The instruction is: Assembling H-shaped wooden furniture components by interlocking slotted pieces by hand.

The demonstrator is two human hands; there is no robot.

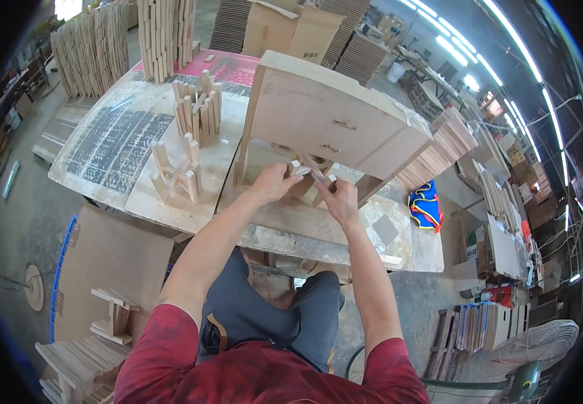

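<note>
A small wooden frame of crossed bars with short upright legs [315, 174] is between my hands, in front of a pale wooden cabinet [305, 120] with two drawer pulls. My left hand [274, 184] is closed, its thumb and fingers at the frame's left leg end. Opposite it, my right hand [340, 200] pinches the right leg end. Part of the frame's lower side is hidden by my fingers and the cabinet's shadow. To the left, a similar crossed frame [177, 172] stands on the worktable [237, 225], with more such frames [198, 111] grouped behind it.
A blue, yellow-edged cloth bundle [425, 207] lies at the table's right end, near a grey square pad [385, 230]. Tall stacks of wooden strips [165, 40] and cardboard boxes [291, 30] stand behind. At lower right is a fan [537, 347]; at lower left, slatted wooden pieces [86, 357].
</note>
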